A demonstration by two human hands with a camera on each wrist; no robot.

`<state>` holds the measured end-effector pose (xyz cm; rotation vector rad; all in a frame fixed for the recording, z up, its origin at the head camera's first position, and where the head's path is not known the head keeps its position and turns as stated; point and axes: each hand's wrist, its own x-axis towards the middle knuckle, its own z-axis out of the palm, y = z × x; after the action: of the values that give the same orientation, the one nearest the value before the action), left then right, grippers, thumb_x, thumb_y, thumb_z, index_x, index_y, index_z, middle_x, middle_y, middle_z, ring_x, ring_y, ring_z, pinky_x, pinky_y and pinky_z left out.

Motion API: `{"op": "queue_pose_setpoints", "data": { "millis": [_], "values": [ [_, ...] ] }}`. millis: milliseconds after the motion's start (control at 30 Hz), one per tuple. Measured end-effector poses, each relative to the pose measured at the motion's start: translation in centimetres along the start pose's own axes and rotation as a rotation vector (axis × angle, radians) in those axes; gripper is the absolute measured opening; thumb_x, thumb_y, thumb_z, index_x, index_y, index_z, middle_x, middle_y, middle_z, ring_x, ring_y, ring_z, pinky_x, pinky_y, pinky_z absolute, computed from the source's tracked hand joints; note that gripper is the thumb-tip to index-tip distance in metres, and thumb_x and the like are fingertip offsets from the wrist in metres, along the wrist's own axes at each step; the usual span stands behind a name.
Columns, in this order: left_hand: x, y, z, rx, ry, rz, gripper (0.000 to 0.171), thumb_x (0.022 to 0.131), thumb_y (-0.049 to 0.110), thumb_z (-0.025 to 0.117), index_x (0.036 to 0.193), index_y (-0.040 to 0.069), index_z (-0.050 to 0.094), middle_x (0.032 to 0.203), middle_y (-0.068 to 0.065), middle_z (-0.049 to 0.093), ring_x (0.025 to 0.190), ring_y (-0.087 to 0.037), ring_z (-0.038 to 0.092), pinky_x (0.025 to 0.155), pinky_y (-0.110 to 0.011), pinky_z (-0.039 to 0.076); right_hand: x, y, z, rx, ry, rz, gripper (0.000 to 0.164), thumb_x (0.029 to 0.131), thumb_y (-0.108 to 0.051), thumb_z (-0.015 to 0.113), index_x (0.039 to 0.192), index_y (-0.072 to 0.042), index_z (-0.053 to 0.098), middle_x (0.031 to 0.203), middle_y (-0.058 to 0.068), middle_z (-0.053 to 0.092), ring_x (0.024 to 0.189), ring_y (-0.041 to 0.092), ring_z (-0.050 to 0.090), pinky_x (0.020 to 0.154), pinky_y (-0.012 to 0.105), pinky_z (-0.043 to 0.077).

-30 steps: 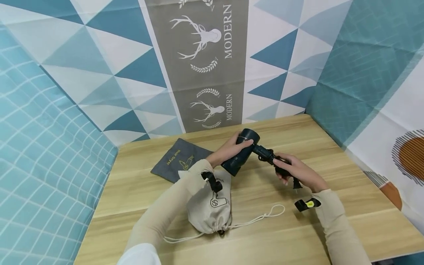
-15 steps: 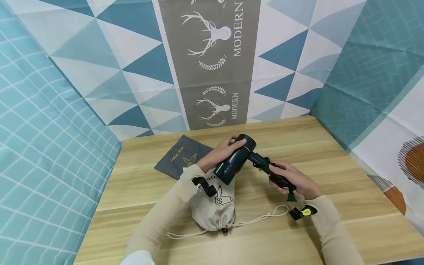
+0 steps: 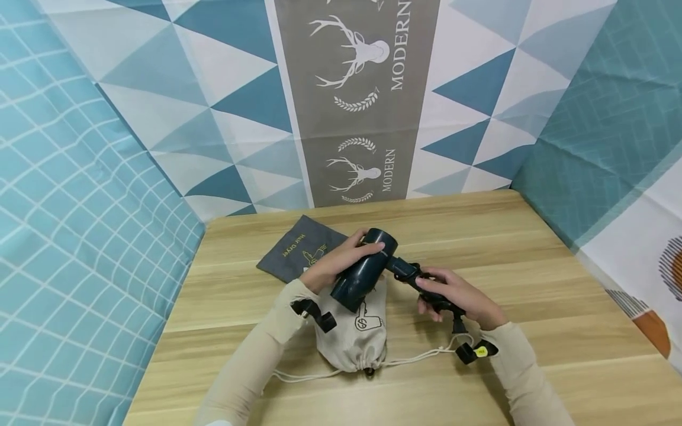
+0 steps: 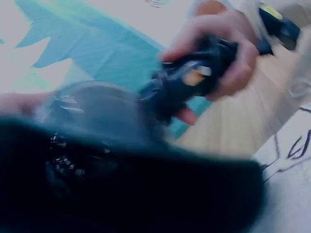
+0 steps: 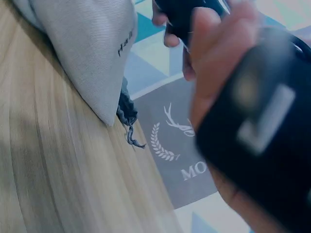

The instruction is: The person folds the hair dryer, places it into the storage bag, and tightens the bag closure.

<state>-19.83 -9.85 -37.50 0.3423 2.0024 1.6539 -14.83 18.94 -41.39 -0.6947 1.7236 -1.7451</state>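
Note:
A dark hair dryer (image 3: 362,275) is held between both hands over a pale drawstring bag (image 3: 351,340). My left hand (image 3: 341,259) grips its barrel from the left, thumb over the top. Around the handle and its bundled black cord (image 3: 434,299) curl the fingers of my right hand (image 3: 460,296). The plug (image 3: 459,324) hangs below that hand. In the left wrist view the barrel's dark end (image 4: 131,189) fills the foreground, with the right hand (image 4: 228,53) behind on the handle. The right wrist view shows the bag (image 5: 87,53) beside a blurred right hand (image 5: 214,68).
A grey pouch (image 3: 298,248) printed "Hair Dryer" lies flat at the back left, partly behind the left hand. White drawstrings (image 3: 415,359) spread from the bag across the wooden table (image 3: 224,307). Patterned cloth walls (image 3: 367,106) stand behind and at both sides.
Both hands have brought the hair dryer left and toward me, further over the pale bag. The grips look the same. The head view has shifted slightly too.

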Motion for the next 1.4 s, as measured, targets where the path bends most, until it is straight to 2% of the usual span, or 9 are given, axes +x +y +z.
{"op": "queue_pose_setpoints", "data": {
  "millis": [100,233,367,567,867,1067,1167,1300,1400],
  "values": [
    [-0.7,-0.6,-0.4,-0.043,-0.005,-0.011,0.059,0.094,0.05,0.064,0.14,0.024,0.037,0.125,-0.018,0.055,0.091,-0.035,0.07,0.076,-0.044,0.058,0.4,-0.4,1.3,-0.092,0.041,0.042,0.036,0.108,-0.026,0.045,0.131,0.001,0.05,0.097,0.027,0.067,0.056,0.019,0.06,0.049,0.041,0.053],
    [-1.5,-1.4,0.0,-0.047,0.029,0.039,0.057,0.096,0.049,0.062,0.14,0.022,0.037,0.12,-0.02,0.057,0.083,-0.036,0.071,0.072,-0.043,0.058,0.7,-0.8,2.5,-0.151,0.068,0.044,0.034,0.107,-0.028,0.048,0.128,-0.001,0.052,0.101,0.034,0.06,0.052,0.021,0.057,0.046,0.044,0.052],
    [-2.4,-1.9,0.5,-0.017,0.084,0.077,0.053,0.097,0.045,0.062,0.137,0.018,0.039,0.116,-0.019,0.059,0.081,-0.029,0.071,0.071,-0.041,0.058,0.6,-0.1,3.1,-0.134,0.057,-0.015,0.029,0.107,-0.022,0.049,0.123,0.001,0.053,0.093,0.037,0.057,0.049,0.023,0.055,0.043,0.043,0.051],
    [-3.9,-2.3,1.6,0.098,0.18,0.09,0.061,0.093,0.052,0.063,0.14,0.02,0.04,0.121,-0.013,0.057,0.094,-0.023,0.066,0.077,-0.037,0.055,0.1,1.1,3.8,-0.104,0.05,-0.059,0.024,0.106,-0.016,0.05,0.122,0.001,0.054,0.09,0.032,0.058,0.05,0.021,0.056,0.042,0.043,0.051],
    [-5.5,-2.5,1.6,0.082,0.238,0.088,0.064,0.092,0.054,0.063,0.142,0.021,0.039,0.125,-0.012,0.053,0.096,-0.024,0.065,0.078,-0.039,0.055,0.8,1.5,4.3,-0.075,0.06,-0.031,0.025,0.104,-0.019,0.054,0.123,-0.003,0.058,0.09,0.03,0.06,0.051,0.02,0.057,0.043,0.041,0.051],
    [-6.4,-3.5,1.6,0.05,0.275,0.076,0.066,0.093,0.054,0.064,0.143,0.021,0.039,0.126,-0.012,0.053,0.099,-0.024,0.064,0.08,-0.038,0.055,1.5,2.1,4.7,-0.054,0.013,-0.072,0.023,0.104,-0.013,0.053,0.12,0.003,0.057,0.09,0.034,0.059,0.05,0.02,0.057,0.043,0.042,0.051],
    [-6.7,-4.3,1.9,0.02,0.289,0.089,0.063,0.094,0.052,0.063,0.146,0.027,0.038,0.126,-0.012,0.054,0.1,-0.023,0.063,0.081,-0.038,0.054,1.4,2.3,4.8,-0.059,0.019,-0.08,0.024,0.104,-0.01,0.053,0.122,0.005,0.056,0.09,0.035,0.06,0.049,0.02,0.058,0.043,0.045,0.051],
    [-6.8,-4.9,1.9,-0.016,0.299,0.168,0.054,0.097,0.043,0.063,0.146,0.04,0.039,0.125,-0.011,0.058,0.101,-0.024,0.063,0.082,-0.039,0.053,1.4,2.5,4.9,-0.056,0.08,-0.064,0.03,0.102,-0.013,0.057,0.128,0.002,0.055,0.092,0.039,0.06,0.05,0.02,0.059,0.044,0.044,0.052],
    [-6.9,-5.2,1.6,-0.001,0.303,0.203,0.048,0.099,0.038,0.061,0.144,0.039,0.043,0.128,-0.008,0.057,0.1,-0.024,0.063,0.084,-0.039,0.051,1.6,2.7,5.2,-0.044,0.102,-0.066,0.032,0.101,-0.012,0.058,0.13,0.002,0.055,0.092,0.042,0.058,0.051,0.018,0.059,0.044,0.043,0.052]
  ]
}}
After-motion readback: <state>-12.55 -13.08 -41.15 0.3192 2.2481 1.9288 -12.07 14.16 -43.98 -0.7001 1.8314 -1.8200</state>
